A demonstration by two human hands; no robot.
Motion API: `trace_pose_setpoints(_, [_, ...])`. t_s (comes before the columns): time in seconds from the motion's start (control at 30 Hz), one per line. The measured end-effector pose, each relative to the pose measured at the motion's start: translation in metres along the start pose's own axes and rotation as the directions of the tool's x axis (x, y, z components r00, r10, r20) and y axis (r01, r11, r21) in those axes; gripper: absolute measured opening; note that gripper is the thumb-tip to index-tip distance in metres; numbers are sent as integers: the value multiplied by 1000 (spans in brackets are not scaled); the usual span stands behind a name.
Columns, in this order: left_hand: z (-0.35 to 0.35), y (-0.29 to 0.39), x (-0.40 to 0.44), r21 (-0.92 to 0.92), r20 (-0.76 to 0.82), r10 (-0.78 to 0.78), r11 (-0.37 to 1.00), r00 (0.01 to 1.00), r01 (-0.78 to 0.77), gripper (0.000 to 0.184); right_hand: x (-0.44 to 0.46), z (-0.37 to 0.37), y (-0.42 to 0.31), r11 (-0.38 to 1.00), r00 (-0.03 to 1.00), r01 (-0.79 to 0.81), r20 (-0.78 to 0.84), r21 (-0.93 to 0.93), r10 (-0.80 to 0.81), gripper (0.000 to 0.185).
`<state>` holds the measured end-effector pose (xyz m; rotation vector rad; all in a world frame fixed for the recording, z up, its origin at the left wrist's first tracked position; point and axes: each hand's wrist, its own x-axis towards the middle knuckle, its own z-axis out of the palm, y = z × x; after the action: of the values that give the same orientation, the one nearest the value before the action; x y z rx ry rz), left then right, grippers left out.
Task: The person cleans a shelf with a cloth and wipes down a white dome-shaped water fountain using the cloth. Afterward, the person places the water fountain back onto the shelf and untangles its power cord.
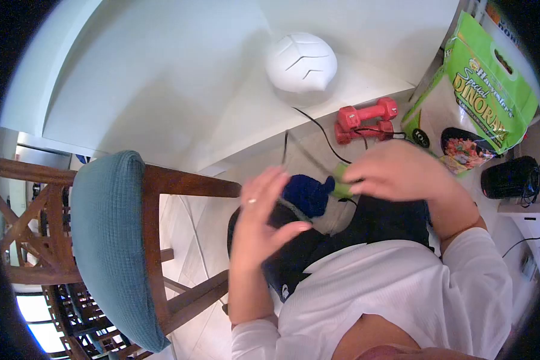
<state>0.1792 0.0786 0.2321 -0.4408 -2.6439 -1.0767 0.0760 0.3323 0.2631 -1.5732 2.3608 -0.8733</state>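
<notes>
My left hand (261, 219) is raised over my lap, its fingers stretched out and the thumb apart, with a ring on one finger. It holds nothing. A dark blue cloth bundle (305, 195) lies just to its right, over my dark-clothed lap. My right hand (396, 172) hovers at the other side, blurred by motion, its bent fingers beside a light green item (342, 181). Whether those fingers grip anything is unclear. Below the bundle shows a grey item (335, 221), partly covered; its kind is not clear.
A white rounded device (302, 63) with a black cord stands on a white surface (162, 78). Red dumbbells (366, 120) and a green bag (492, 84) are at the right, near a black object (510, 178). A wooden chair with a teal cushion (111, 240) stands left.
</notes>
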Motion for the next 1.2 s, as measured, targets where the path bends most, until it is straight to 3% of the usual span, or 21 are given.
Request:
trace_pose_setpoints(0.03, [11, 7, 11, -105, 7, 82, 991, 997, -81, 70, 7, 8, -5, 997, 997, 72, 18, 8, -73, 21])
trace_pose_setpoints(0.1, [23, 26, 28, 63, 83, 240, 967, 967, -245, 54, 16, 8, -12, 987, 988, 141, -56, -81, -146, 17])
trace_pose_setpoints(0.17, [30, 34, 27, -143, 70, 71, 988, 995, -60, 42, 15, 2, -14, 979, 983, 164, -59, -124, -172, 16])
trace_pose_setpoints(0.27, [27, 38, 17, -524, 410, -173, 759, 895, 387, 27, 2, -13, -6, 978, 977, 189, -81, -86, -196, 18])
trace_pose_setpoints(0.37, [50, 20, 3, -601, 297, 161, 797, 941, 53, 14, -15, -33, 5, 980, 969, 193, -148, -48, -199, 17])
trace_pose_setpoints(0.4, [52, 24, 4, -563, 392, 155, 820, 907, 103, 16, -21, -36, 12, 981, 941, 188, -278, -46, -194, 17])
trace_pose_setpoints(0.43, [61, 22, 0, -559, 439, 157, 818, 885, 133, 15, -30, -38, 18, 983, 897, 181, -403, -42, -182, 18])
trace_pose_setpoints(0.5, [85, 12, -15, -516, 392, 139, 852, 910, 92, 19, -49, -35, 33, 939, 634, 173, -764, 298, 125, 20])
trace_pose_setpoints(0.6, [95, -1, -31, -275, 487, -36, 942, 873, 192, 26, -58, -64, 71, 726, 434, 497, -860, 476, 267, 22])
trace_pose_setpoints(0.7, [70, -31, -34, -753, 458, 126, 581, 880, 309, 33, -53, -53, 76, 692, 548, 353, -739, 630, 393, 22])
trace_pose_setpoints(0.77, [60, -42, -27, -988, 128, 144, -72, 981, 140, 35, -16, -24, 50, 727, 658, 161, -622, 668, 425, 23])
trace_pose_setpoints(0.83, [43, -12, 3, -979, -106, -109, -165, 988, -123, 36, 16, 13, 36, 864, 869, -14, -421, 504, 260, 26])
trace_pose_setpoints(0.87, [44, -10, 15, -961, -215, -142, 207, 966, -184, 35, 22, 25, 19, 978, 928, -136, -327, 155, 181, 25])
trace_pose_setpoints(0.9, [48, -9, 25, -808, -327, -134, 553, 935, -204, 34, 29, 27, 5, 988, 985, -152, -82, 22, 153, 25])
trace_pose_setpoints(0.93, [50, -7, 30, -541, -426, -85, 822, 901, -179, 33, 39, 25, -7, 979, 980, -190, 50, -68, 194, 25])
trace_pose_setpoints(0.97, [47, -3, 26, -297, -301, -72, 955, 951, -22, 31, 45, 24, -14, 963, 954, -215, 179, -162, 243, 26])
trace_pose_setpoints(1.03, [56, -3, 20, -13, -203, -82, 997, 976, 81, 21, 42, 35, 7, 991, 1000, -11, -2, -131, 11, 24])
trace_pose_setpoints(1.07, [54, -2, 17, -63, -56, -270, 962, 961, 267, 24, 42, 42, 16, 988, 990, 91, -94, -127, -103, 24])
trace_pose_setpoints(1.13, [52, -12, 14, -344, -96, -441, 856, 892, 386, 23, 47, 52, 16, 917, 857, 141, -417, -373, -302, 22])
trace_pose_setpoints(1.17, [50, -16, 13, -477, -96, -521, 772, 848, 420, 23, 41, 59, 14, 885, 832, 207, -401, -417, -384, 21])
trace_pose_setpoints(1.2, [43, -22, 20, -779, -122, -619, 544, 775, 311, 21, 36, 66, 12, 846, 800, 269, -383, -461, -463, 21])
